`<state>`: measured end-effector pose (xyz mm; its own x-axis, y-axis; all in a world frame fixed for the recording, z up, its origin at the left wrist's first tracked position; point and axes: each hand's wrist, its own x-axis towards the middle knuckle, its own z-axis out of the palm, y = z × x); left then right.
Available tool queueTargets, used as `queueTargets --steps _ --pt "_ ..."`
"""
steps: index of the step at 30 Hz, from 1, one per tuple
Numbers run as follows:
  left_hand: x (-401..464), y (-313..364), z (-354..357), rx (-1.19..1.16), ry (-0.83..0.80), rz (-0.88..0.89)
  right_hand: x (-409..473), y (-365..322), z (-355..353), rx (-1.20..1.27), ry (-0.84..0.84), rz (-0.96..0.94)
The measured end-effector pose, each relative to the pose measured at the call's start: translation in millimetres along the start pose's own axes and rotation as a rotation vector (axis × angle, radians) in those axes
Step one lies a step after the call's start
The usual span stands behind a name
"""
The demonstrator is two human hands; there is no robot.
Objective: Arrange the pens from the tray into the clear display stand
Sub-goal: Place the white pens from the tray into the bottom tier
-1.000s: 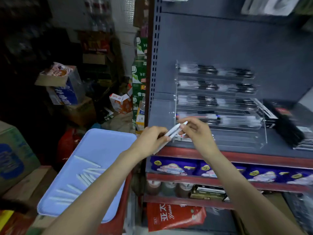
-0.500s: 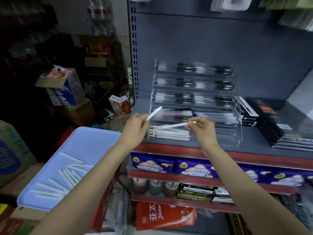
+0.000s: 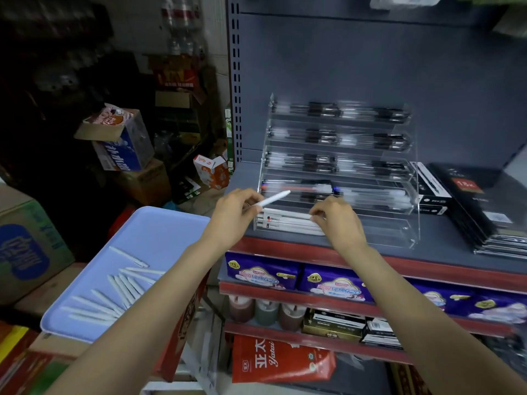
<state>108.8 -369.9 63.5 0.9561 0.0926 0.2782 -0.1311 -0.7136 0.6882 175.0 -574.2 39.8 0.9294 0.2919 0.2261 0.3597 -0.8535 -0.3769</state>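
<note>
A clear tiered display stand (image 3: pixel 410 178) sits on the grey shelf, its upper tiers filled with black pens. Several white pens (image 3: pixel 288 222) lie in the left half of its lowest tier. My left hand (image 3: pixel 233 216) pinches one white pen (image 3: pixel 272 198) that points up and right, just in front of the stand. My right hand (image 3: pixel 338 219) is lowered over the lowest tier, its curled fingertips on the right ends of the white pens there. A light blue tray (image 3: pixel 159 238) at lower left carries several more white pens (image 3: pixel 114 295).
Black boxes (image 3: pixel 484 206) lie stacked on the shelf right of the stand. Purple packets (image 3: pixel 262 275) and bottles fill the shelves below the red shelf edge (image 3: pixel 427 266). Cardboard cartons (image 3: pixel 25 243) crowd the floor at left; the tray rests on a red box.
My right hand has lowered its white pen into the lowest tier among the others. My left hand, still holding a pen, has stayed near the stand's left front corner.
</note>
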Motion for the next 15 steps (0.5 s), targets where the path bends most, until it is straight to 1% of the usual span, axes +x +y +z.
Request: queueTargets --steps 2,4,6,7,9,10,13,15 --pt "2 -2 0 0.037 -0.007 0.004 1 -3 -1 0.02 0.033 -0.026" --pt "4 -3 0 0.083 -0.018 0.021 -1 -10 -6 0.251 0.106 0.001" --pt "6 -1 2 0.101 -0.05 0.052 -5 -19 -14 0.547 0.066 0.018" --pt "6 1 4 0.086 -0.075 0.065 -6 -23 -16 0.613 0.023 -0.003" --pt "7 7 8 0.029 -0.101 0.08 -7 -25 -17 0.607 -0.022 -0.046" --pt "7 9 9 0.002 -0.089 0.077 -6 -23 -18 0.61 -0.017 -0.034" --pt "8 3 11 -0.028 0.044 0.033 -5 -8 -17 0.659 0.045 0.048" --pt "8 -6 10 -0.017 0.147 -0.038 -7 3 -15 0.648 0.078 0.099"
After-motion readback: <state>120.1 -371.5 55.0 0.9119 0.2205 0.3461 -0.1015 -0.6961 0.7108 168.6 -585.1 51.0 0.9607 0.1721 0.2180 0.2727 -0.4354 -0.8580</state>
